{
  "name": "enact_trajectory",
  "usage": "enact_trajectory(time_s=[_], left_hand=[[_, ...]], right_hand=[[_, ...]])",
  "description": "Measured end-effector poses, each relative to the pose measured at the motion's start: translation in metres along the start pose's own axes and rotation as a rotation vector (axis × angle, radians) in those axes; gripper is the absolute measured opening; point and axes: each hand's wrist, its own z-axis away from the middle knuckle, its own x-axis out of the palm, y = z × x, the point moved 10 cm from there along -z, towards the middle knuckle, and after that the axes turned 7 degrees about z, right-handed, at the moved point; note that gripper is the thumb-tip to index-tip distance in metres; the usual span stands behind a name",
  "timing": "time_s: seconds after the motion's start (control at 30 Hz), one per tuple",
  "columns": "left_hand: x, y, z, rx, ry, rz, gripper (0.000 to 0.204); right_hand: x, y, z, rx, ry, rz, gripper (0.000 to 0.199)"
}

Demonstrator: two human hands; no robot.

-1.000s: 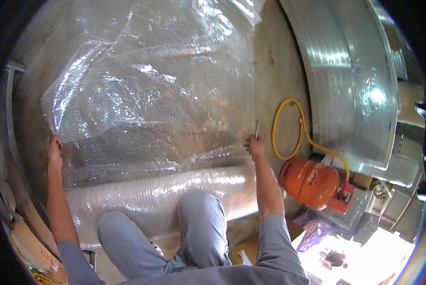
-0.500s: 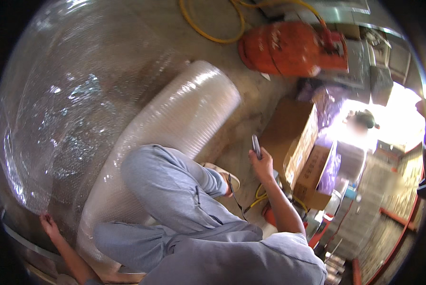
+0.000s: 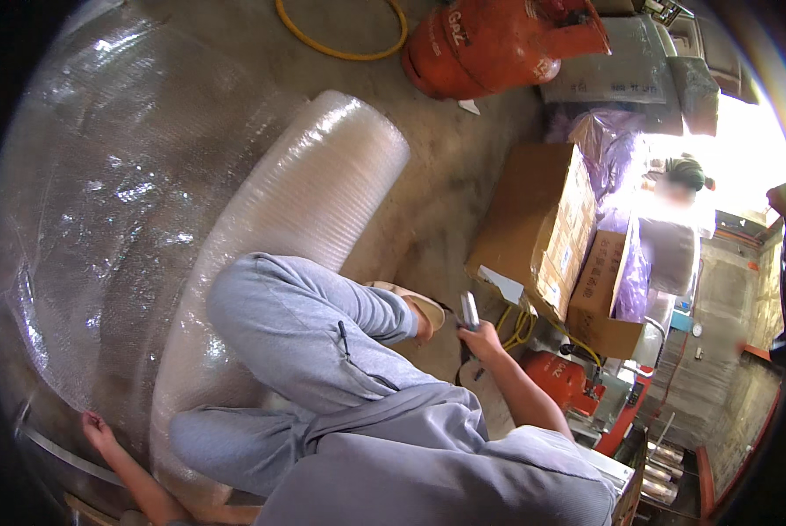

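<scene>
A large roll of clear bubble wrap [image 3: 310, 188] lies slantwise on the floor beside my legs. From it a loose sheet of bubble wrap [image 3: 121, 228] spreads over the floor to the left. At the lower corner of that sheet, my left hand [image 3: 99, 433] is closed, its fingers pinching the edge. My right hand [image 3: 481, 341] is wrapped round a slim silver-grey tool [image 3: 469, 309], held beside my foot and in front of the cardboard boxes. The tool's exact kind is unclear.
An orange gas cylinder [image 3: 489, 48] and a yellow hose [image 3: 345, 54] lie at the back. Open cardboard boxes [image 3: 524, 210] with purple plastic stand on the right. Another orange cylinder [image 3: 555, 379] is near my right forearm. A person [image 3: 680, 188] is at far right.
The view has shifted, so the cylinder and roll sit higher and further left. My right hand has come lower with the tool. My left hand stays at the sheet's edge.
</scene>
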Motion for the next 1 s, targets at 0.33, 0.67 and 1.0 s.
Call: enact_trajectory(time_s=[0.33, 0.67, 1.0], left_hand=[[-0.020, -0.035, 0.046, -0.032, -0.055, 0.212, 0.008], [-0.053, -0.044, 0.046, 0.044, 0.131, 0.213, 0.018], [-0.032, -0.013, 0.101, 0.113, 0.099, 0.227, 0.017]], right_hand=[[-0.032, -0.014, -0.004, -0.215, 0.364, 0.511, 0.034], [0.085, -0.633, 0.026, -1.282, 0.265, 0.182, 0.042], [0.174, -0.731, -0.201, -0.925, 0.212, -0.044, 0.081]])
